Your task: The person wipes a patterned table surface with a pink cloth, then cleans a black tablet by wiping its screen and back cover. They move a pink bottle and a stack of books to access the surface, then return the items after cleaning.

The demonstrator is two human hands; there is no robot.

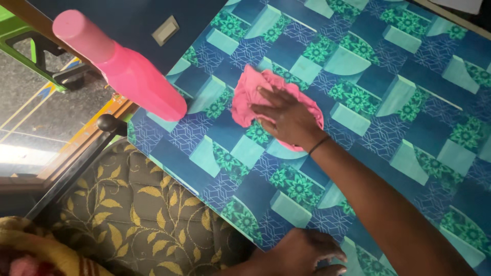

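Here the right hand (289, 120) presses flat on a pink cloth (245, 99) and the left hand (302, 253) rests flat on the counter (409, 102) edge; a wide sweep could topple the pink bottle (128, 71) just left of the cloth.

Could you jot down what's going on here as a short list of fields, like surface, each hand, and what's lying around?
Surface: table with a blue and green patterned cover of flowers and blocks
Right hand: right hand pressed flat on a pink cloth lying on the cover
Left hand: left hand resting on the near edge of the table, holding nothing visible
Bottle: pink bottle standing on the table near its left edge, apart from the cloth
Seat: brown chair cushion with yellow leaf pattern, below the table edge
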